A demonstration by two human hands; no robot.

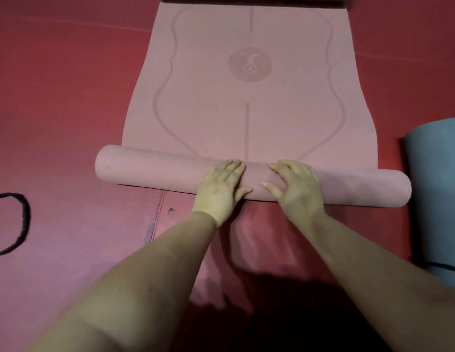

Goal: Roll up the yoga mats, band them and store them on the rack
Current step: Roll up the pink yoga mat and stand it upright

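The pink mat [249,97] lies on the red floor [68,85], partly rolled: its near end is wound into a roll [157,171] that stretches sideways under both hands, while the rest runs flat away from the fingertips toward the top of the view. Printed on the flat part are curved guide lines, a straight centre line and a round emblem, all beyond the hands.

The left hand [221,189] rests palm down on top of the roll near its middle, fingers straight and close together, thumb reaching toward the other hand. The right hand [295,189] lies just beside it, also palm down on the roll, fingers spread a little and laid flat over the curve. Neither hand grips the roll; both press on it from above. A narrow gap of mat shows between the two thumbs.

Far out to the left of the left hand, a black band [24,219] lies in a loose loop on the floor, partly cut off by the edge of view. To the right of the right hand, just past the end of the roll, a blue rolled mat [437,186] lies on the floor with a dark band around its near part.
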